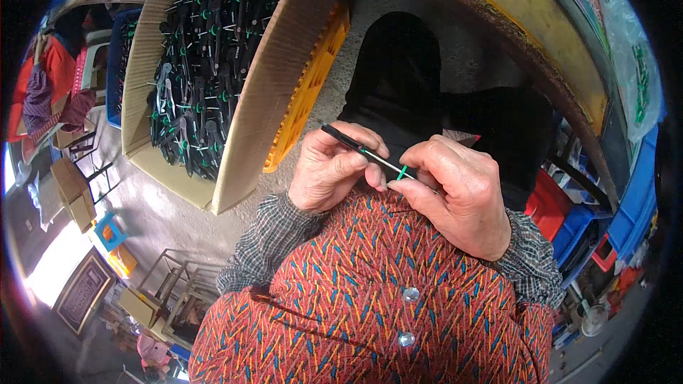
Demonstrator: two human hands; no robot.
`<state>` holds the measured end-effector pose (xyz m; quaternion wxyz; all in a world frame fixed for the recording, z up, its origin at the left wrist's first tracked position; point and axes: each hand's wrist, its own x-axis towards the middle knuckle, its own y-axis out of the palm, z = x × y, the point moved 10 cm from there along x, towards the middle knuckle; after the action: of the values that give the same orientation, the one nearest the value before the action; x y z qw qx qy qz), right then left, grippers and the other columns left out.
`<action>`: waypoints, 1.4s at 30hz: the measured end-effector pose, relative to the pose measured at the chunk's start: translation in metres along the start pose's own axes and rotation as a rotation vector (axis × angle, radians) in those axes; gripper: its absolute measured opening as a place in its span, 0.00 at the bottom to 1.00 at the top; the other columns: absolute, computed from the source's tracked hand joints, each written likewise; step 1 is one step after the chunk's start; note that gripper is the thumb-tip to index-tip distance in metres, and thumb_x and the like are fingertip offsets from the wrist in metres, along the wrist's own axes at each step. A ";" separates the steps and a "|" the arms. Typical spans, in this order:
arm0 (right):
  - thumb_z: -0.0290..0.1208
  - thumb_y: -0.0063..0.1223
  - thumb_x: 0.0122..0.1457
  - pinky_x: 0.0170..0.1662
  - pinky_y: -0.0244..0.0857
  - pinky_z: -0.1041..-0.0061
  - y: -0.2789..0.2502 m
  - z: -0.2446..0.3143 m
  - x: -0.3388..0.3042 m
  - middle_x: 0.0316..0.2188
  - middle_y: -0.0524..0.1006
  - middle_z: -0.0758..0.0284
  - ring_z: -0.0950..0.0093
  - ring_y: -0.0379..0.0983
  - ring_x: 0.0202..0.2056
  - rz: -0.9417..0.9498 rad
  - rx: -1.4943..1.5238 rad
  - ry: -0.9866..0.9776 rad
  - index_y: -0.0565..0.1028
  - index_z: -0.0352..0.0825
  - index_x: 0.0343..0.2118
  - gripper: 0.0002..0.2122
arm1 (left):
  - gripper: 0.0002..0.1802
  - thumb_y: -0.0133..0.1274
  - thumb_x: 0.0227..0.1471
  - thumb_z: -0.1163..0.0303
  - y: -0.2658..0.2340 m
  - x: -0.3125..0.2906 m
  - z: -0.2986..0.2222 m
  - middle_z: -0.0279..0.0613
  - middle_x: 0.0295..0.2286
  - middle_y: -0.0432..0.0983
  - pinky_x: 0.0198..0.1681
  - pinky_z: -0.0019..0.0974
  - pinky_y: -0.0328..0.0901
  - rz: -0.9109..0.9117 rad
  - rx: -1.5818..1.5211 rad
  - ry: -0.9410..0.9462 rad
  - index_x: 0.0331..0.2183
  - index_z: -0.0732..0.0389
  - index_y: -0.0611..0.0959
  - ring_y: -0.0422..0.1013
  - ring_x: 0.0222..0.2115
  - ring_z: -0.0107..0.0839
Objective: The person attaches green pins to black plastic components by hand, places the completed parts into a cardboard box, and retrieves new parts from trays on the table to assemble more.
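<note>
My left hand (321,172) is closed around a slim black tool (343,138), which slants down to the right in front of my chest. A thin pale rod runs along the tool between my two hands. At its right part, my right hand (461,198) pinches the tool beside a small green piece (402,172) that lies across the rod. The tool's right end is partly hidden by my right fingers. Its exact kind does not show.
A large cardboard box (274,64) at the upper left is filled with many similar black tools with green parts. Beside it stands a yellow plastic crate (313,89). A worn yellow-edged table (548,35) curves along the upper right, with a clear plastic bag (633,64) on it.
</note>
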<state>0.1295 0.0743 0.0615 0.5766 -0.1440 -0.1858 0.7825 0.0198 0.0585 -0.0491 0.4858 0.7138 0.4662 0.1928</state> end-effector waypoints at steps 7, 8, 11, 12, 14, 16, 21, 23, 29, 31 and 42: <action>0.20 0.63 0.43 0.19 0.54 0.78 0.000 0.000 0.000 0.16 0.66 0.68 0.79 0.62 0.16 -0.010 -0.007 0.006 0.74 0.29 0.28 0.09 | 0.11 0.55 0.52 0.75 -0.002 0.001 0.001 0.54 0.35 0.73 0.33 0.40 0.74 0.002 -0.034 -0.003 0.39 0.70 0.77 0.75 0.27 0.36; 0.20 0.63 0.43 0.19 0.54 0.78 -0.003 0.001 -0.002 0.16 0.66 0.68 0.79 0.62 0.16 -0.015 -0.005 0.006 0.74 0.29 0.28 0.09 | 0.11 0.55 0.52 0.75 0.000 0.002 0.002 0.54 0.35 0.73 0.33 0.40 0.74 0.005 -0.054 -0.004 0.38 0.70 0.77 0.75 0.27 0.36; 0.20 0.63 0.43 0.19 0.54 0.78 -0.002 0.000 -0.001 0.16 0.66 0.68 0.79 0.62 0.16 -0.011 0.005 0.001 0.74 0.29 0.28 0.09 | 0.11 0.55 0.52 0.75 0.000 0.001 0.002 0.54 0.35 0.73 0.32 0.40 0.74 0.009 -0.048 -0.013 0.38 0.69 0.77 0.75 0.27 0.35; 0.20 0.63 0.43 0.20 0.54 0.78 0.000 0.000 0.000 0.16 0.66 0.68 0.78 0.62 0.16 -0.002 0.002 -0.001 0.74 0.29 0.28 0.09 | 0.11 0.55 0.52 0.75 -0.002 0.000 0.002 0.54 0.35 0.73 0.32 0.40 0.74 0.005 -0.047 -0.012 0.38 0.69 0.77 0.75 0.27 0.35; 0.20 0.63 0.42 0.20 0.54 0.78 0.000 0.000 0.001 0.16 0.66 0.67 0.78 0.62 0.16 0.001 -0.010 0.001 0.74 0.29 0.28 0.09 | 0.11 0.55 0.52 0.75 -0.001 0.001 0.002 0.53 0.35 0.73 0.32 0.39 0.74 0.004 -0.043 -0.012 0.38 0.69 0.77 0.75 0.27 0.35; 0.20 0.63 0.42 0.20 0.54 0.78 -0.001 0.000 0.001 0.16 0.66 0.67 0.78 0.62 0.16 -0.006 -0.014 -0.008 0.74 0.29 0.28 0.10 | 0.11 0.55 0.52 0.75 0.001 0.002 0.001 0.53 0.34 0.73 0.32 0.39 0.74 0.010 -0.028 -0.012 0.38 0.69 0.77 0.75 0.27 0.35; 0.19 0.63 0.44 0.19 0.53 0.80 -0.001 -0.004 0.001 0.16 0.66 0.69 0.81 0.60 0.15 -0.001 0.026 0.018 0.74 0.29 0.27 0.09 | 0.10 0.55 0.52 0.76 0.000 0.003 0.000 0.52 0.34 0.73 0.32 0.38 0.73 0.001 0.039 -0.003 0.38 0.69 0.78 0.75 0.28 0.35; 0.19 0.62 0.44 0.19 0.52 0.80 -0.002 -0.006 0.001 0.16 0.66 0.70 0.83 0.60 0.15 -0.003 0.061 0.058 0.74 0.29 0.27 0.08 | 0.10 0.55 0.51 0.77 -0.001 0.004 -0.002 0.52 0.34 0.74 0.33 0.37 0.73 0.001 0.090 0.031 0.38 0.69 0.78 0.75 0.27 0.35; 0.19 0.62 0.44 0.19 0.52 0.81 -0.007 -0.006 0.000 0.15 0.65 0.71 0.84 0.59 0.15 -0.026 0.089 0.072 0.74 0.28 0.27 0.08 | 0.11 0.56 0.51 0.77 -0.010 0.002 0.000 0.51 0.33 0.74 0.32 0.39 0.74 -0.054 0.172 0.034 0.38 0.69 0.78 0.75 0.26 0.36; 0.19 0.62 0.44 0.19 0.52 0.81 -0.005 -0.005 0.001 0.15 0.65 0.71 0.84 0.59 0.15 -0.002 0.023 0.037 0.74 0.28 0.27 0.08 | 0.11 0.56 0.51 0.76 -0.012 0.001 0.001 0.52 0.33 0.74 0.32 0.39 0.74 -0.035 0.108 0.014 0.38 0.69 0.78 0.75 0.26 0.36; 0.19 0.63 0.43 0.19 0.52 0.81 -0.002 -0.006 0.000 0.17 0.68 0.70 0.83 0.60 0.16 -0.007 0.054 0.031 0.74 0.28 0.27 0.08 | 0.11 0.55 0.53 0.73 -0.001 0.001 0.002 0.51 0.31 0.73 0.31 0.40 0.73 -0.020 -0.021 -0.034 0.38 0.68 0.76 0.73 0.26 0.33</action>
<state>0.1335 0.0753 0.0571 0.5858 -0.1398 -0.1561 0.7829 0.0214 0.0586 -0.0513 0.5027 0.7073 0.4630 0.1808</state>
